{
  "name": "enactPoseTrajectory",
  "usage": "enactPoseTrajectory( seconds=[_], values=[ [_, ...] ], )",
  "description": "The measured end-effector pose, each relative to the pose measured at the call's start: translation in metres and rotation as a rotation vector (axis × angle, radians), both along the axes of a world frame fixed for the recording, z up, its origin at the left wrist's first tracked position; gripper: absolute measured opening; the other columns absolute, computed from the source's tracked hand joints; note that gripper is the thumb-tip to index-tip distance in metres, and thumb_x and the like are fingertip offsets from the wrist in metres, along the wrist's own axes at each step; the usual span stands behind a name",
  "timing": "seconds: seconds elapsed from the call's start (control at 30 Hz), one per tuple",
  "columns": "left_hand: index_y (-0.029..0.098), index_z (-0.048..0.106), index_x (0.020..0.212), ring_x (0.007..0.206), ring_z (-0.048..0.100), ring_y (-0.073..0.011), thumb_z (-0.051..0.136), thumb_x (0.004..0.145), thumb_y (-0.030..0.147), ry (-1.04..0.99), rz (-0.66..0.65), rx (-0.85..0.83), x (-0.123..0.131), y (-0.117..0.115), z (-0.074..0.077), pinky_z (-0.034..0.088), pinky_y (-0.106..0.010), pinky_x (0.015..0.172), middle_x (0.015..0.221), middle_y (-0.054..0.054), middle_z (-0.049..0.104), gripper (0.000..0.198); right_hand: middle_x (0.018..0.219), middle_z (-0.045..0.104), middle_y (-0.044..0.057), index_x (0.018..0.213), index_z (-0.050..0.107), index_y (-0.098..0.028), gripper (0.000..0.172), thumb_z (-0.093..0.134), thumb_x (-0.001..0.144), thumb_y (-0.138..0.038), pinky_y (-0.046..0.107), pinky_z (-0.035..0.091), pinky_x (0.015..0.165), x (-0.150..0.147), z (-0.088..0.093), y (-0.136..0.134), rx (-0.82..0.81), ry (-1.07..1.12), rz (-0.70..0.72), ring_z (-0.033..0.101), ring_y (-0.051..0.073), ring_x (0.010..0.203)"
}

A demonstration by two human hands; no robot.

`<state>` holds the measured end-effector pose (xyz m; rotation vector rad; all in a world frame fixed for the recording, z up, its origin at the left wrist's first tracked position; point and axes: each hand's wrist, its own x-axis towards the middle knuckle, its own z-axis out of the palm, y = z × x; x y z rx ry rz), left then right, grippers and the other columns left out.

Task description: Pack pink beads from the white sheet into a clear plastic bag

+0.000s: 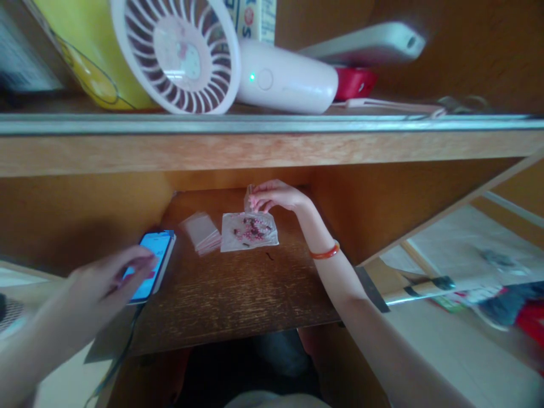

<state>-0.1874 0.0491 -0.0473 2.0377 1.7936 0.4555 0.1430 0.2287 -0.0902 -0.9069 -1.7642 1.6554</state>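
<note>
My left hand [106, 280] is over the lit screen of a phone [149, 249] at the left of the desk, fingers loosely stretched and slightly blurred, holding nothing. Touching of the screen cannot be made out. Near the back of the desk, my right hand [278, 195] pinches a small clear plastic bag [249, 198] with something pink at the fingertips. Just below it lies a flat white sheet or pouch [229, 241] with many small pink and dark beads [255, 228] on or in it. A fanned stack of clear zip bags [202, 233] lies to its left.
A shelf edge [272, 150] crosses above the hands, bearing a white handheld fan [284, 76], a yellow item [85, 51] and a pale device [374, 42]. A cable [127, 334] runs from the phone over the desk's front edge. Wooden side panels flank the desk [238, 300].
</note>
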Motion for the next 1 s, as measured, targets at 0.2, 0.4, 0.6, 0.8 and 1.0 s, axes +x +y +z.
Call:
enactPoseTrajectory(
  seconds=[0.2,0.4,0.6,0.8,1.0],
  values=[
    [0.017,0.06,0.088,0.078,0.061,-0.0184,0.049,0.085,0.042,-0.09,-0.399,0.033,0.101,0.09,0.008,0.044,-0.028,0.072,0.086,-0.005,0.068,0.027,0.072,0.07,0.005,0.083,0.065,-0.011,0.024,0.072,0.072,-0.032,0.022,0.054,0.06,-0.006,-0.007,0.003,-0.012,0.055,-0.064,0.067,0.012,0.064],
    [0.014,0.059,0.076,0.068,0.054,-0.0146,0.062,0.078,0.038,-0.222,-0.418,0.068,0.14,0.168,0.006,0.04,-0.027,0.067,0.073,-0.003,0.061,0.024,0.063,0.067,0.003,0.08,0.062,-0.014,0.02,0.07,0.073,-0.031,0.02,0.049,0.05,-0.009,-0.004,0.004,0.03,0.174,-0.195,0.064,0.011,0.056],
    [0.015,0.058,0.07,0.068,0.054,-0.0105,0.057,0.082,0.031,-0.567,-0.552,-0.123,0.147,0.179,-0.005,0.043,-0.026,0.073,0.067,0.0,0.058,0.021,0.075,0.069,0.005,0.086,0.065,-0.014,0.023,0.062,0.082,-0.036,0.02,0.047,0.052,-0.004,-0.001,0.006,-0.019,0.227,-0.103,0.06,0.01,0.059],
    [0.014,0.059,0.074,0.068,0.056,-0.0113,0.057,0.082,0.029,-0.794,-0.613,-0.192,0.144,0.176,-0.02,0.046,-0.025,0.071,0.072,-0.002,0.06,0.018,0.079,0.066,0.006,0.087,0.065,-0.014,0.026,0.056,0.088,-0.039,0.021,0.047,0.056,-0.004,0.003,0.003,-0.117,0.248,0.013,0.059,0.011,0.066],
    [0.016,0.057,0.066,0.063,0.053,-0.01,0.054,0.083,0.027,-0.972,-0.584,-0.285,0.148,0.181,-0.025,0.047,-0.025,0.069,0.065,0.0,0.056,0.021,0.081,0.065,0.006,0.082,0.065,-0.015,0.027,0.054,0.088,-0.039,0.022,0.05,0.064,0.0,0.009,-0.003,-0.079,0.236,0.016,0.058,0.012,0.069]
  ],
)
